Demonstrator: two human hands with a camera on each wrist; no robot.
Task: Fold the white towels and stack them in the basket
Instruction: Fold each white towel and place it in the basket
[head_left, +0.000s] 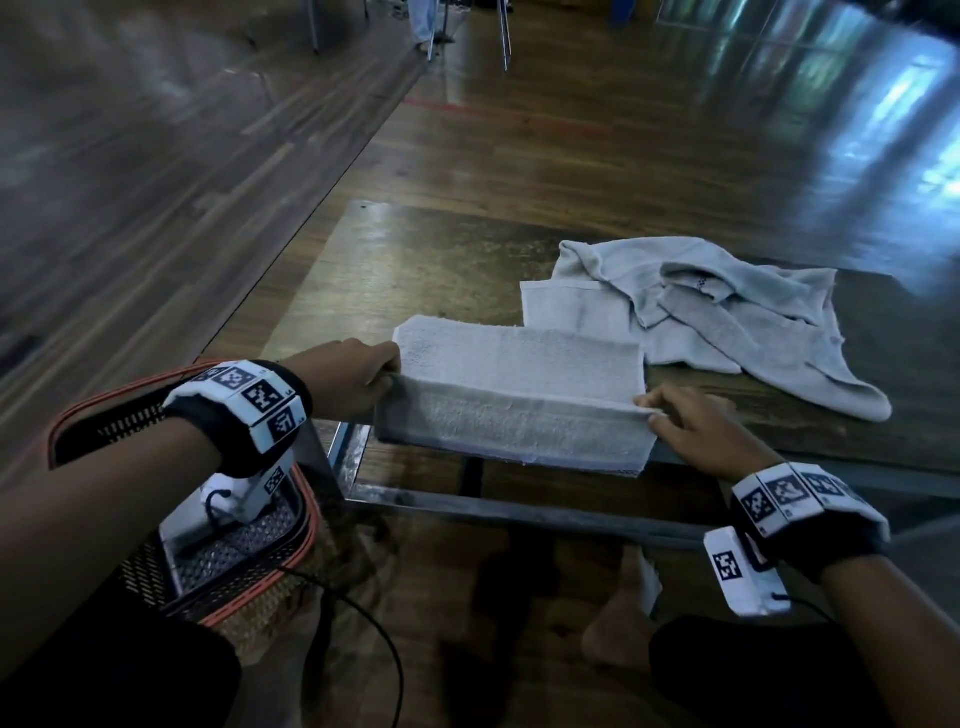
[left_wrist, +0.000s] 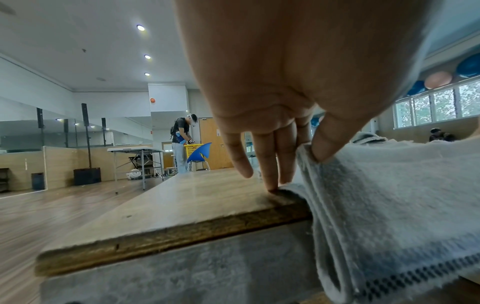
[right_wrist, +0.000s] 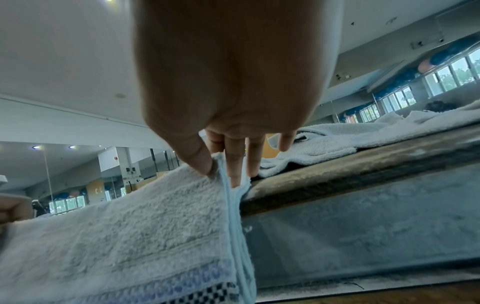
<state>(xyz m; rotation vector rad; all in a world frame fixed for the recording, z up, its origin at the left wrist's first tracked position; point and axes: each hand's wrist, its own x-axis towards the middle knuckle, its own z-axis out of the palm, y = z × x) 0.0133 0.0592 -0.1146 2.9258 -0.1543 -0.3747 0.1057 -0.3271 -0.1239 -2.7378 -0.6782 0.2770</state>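
Note:
A folded white towel lies over the near edge of the low wooden table, its lower half hanging down in front. My left hand pinches its left end, thumb on top. My right hand pinches the right end between thumb and fingers; the towel shows a dark checked border at its hem. A pile of unfolded white towels lies on the table behind. The black mesh basket with an orange rim stands on the floor at my left.
Under the table top a metal frame runs along the front. My bare foot rests on the floor beneath. A black cable trails by the basket. In the left wrist view a person stands far off by a yellow basket.

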